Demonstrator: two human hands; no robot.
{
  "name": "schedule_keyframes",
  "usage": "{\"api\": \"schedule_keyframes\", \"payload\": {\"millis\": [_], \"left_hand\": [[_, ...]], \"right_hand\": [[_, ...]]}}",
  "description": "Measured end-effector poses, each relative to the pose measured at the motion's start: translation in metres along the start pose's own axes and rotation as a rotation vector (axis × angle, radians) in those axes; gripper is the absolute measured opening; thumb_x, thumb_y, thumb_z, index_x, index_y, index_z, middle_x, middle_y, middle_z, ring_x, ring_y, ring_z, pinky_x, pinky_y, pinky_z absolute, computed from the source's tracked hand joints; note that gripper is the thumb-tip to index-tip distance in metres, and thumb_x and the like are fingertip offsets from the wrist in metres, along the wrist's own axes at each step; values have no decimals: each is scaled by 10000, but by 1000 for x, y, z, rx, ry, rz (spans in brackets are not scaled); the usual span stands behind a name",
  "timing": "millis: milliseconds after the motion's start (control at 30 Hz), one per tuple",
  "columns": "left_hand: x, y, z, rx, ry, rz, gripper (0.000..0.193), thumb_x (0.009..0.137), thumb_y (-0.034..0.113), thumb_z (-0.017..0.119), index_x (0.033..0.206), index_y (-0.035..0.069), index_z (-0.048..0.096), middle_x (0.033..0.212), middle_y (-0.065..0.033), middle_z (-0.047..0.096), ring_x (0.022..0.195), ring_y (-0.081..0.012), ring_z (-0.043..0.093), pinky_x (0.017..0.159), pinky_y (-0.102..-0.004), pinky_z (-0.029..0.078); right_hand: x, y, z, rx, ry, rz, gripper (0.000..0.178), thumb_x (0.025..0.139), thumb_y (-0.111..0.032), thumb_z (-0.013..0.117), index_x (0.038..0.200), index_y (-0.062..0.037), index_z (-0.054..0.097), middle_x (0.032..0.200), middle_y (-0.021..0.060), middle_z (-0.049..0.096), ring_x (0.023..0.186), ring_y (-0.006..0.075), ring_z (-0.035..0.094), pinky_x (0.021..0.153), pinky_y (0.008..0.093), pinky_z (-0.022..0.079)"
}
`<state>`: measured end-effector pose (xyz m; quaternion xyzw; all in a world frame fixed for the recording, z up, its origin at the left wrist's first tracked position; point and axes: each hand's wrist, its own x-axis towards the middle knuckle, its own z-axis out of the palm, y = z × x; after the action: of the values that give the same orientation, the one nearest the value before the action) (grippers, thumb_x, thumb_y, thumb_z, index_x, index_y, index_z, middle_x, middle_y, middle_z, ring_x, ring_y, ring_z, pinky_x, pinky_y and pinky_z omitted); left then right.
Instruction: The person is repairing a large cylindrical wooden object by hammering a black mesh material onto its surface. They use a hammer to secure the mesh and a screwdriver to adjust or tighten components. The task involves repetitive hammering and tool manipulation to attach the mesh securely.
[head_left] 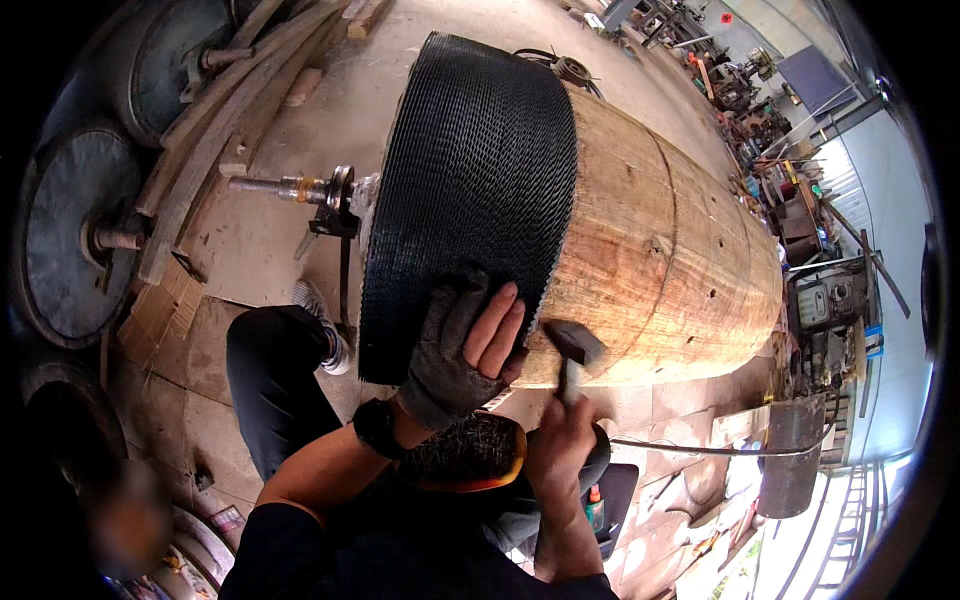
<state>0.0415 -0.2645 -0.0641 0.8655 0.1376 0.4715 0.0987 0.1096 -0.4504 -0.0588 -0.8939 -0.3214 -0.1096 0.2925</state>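
Note:
A large wooden roller (pixel 640 240) lies across in front of me. Its left part is wrapped in a ridged black covering (pixel 470 160). My left hand (pixel 455 350) wears a dark glove with two bare fingers showing, and rests stretched out on the covering near its right edge. In my right hand (pixel 560 440) is a hammer (pixel 575 345), gripped by its handle. The slightly blurred hammer head is over the roller's lower side, just right of the covering's edge. A dark container with an orange rim (pixel 515 470), filled with small dark pieces, sits at my lap between my forearms.
A metal shaft (pixel 300 188) sticks out of the roller's left end. Wooden beams (pixel 215 130) and large round discs (pixel 80 230) lie at the left. Machinery (pixel 830 300) and tools line the right wall. A dark cylinder (pixel 793 455) stands at the lower right.

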Motion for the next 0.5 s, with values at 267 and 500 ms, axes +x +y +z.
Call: {"api": "schedule_keyframes", "payload": {"millis": [267, 500], "left_hand": [[2, 1, -3, -6, 17, -3, 473, 962, 300, 569, 1341, 18, 599, 1484, -167, 508, 1320, -379, 533, 1095, -597, 407], [6, 2, 0, 32, 32, 9, 461, 960, 270, 557, 1340, 13, 596, 1482, -173, 512, 1310, -379, 543, 1087, -601, 415]], "right_hand": [[-3, -25, -7, 698, 287, -5, 229, 1048, -228, 471, 1021, -10, 539, 677, 15, 536, 561, 76, 447, 514, 235, 370], [-9, -17, -9, 716, 141, 335, 288, 1074, -231, 417, 912, -21, 529, 677, 12, 525, 512, 105, 448, 472, 264, 347]]}}
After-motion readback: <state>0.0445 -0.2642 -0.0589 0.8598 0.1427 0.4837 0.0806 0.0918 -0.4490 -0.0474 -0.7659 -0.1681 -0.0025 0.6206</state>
